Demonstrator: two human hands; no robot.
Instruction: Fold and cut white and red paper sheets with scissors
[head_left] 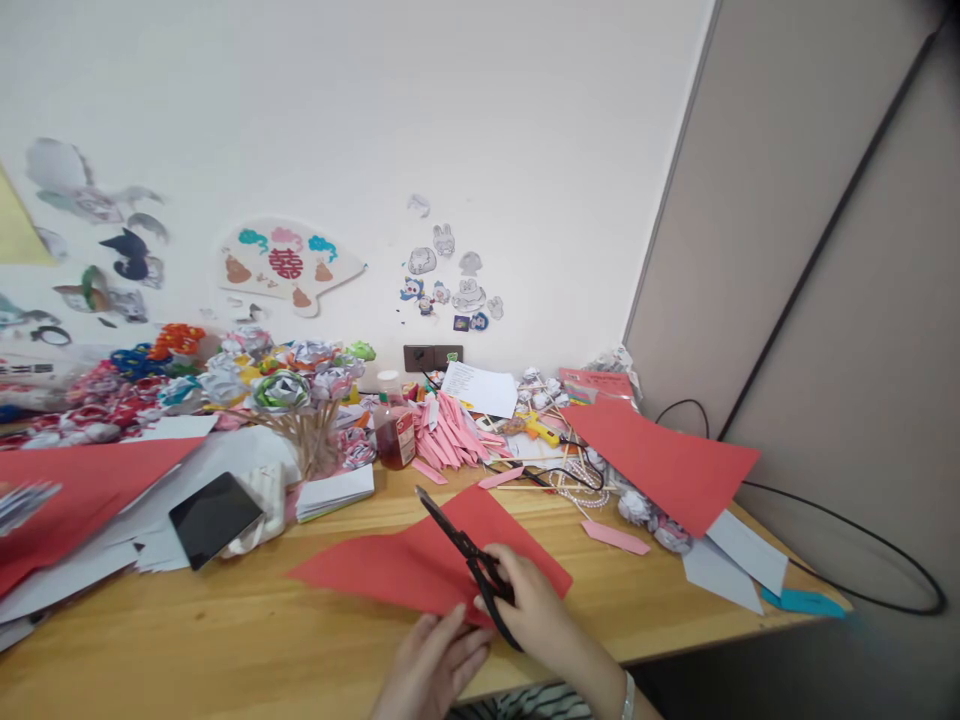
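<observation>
My right hand (534, 607) grips the black handles of a pair of scissors (459, 540), whose blades point up and to the left over a red sheet of paper (390, 568) lying on the wooden table (225, 640). My left hand (431, 665) rests at the near edge of that red sheet, fingers together and touching the paper's lower edge. Both hands sit close together near the front edge of the table.
A black phone (214, 517) lies to the left on white papers. Paper flowers on sticks (289, 395), a brown bottle (393, 432), pink paper strips (450, 435) and more red sheets (660, 460) crowd the back and sides. A black cable (862, 540) loops off the right edge.
</observation>
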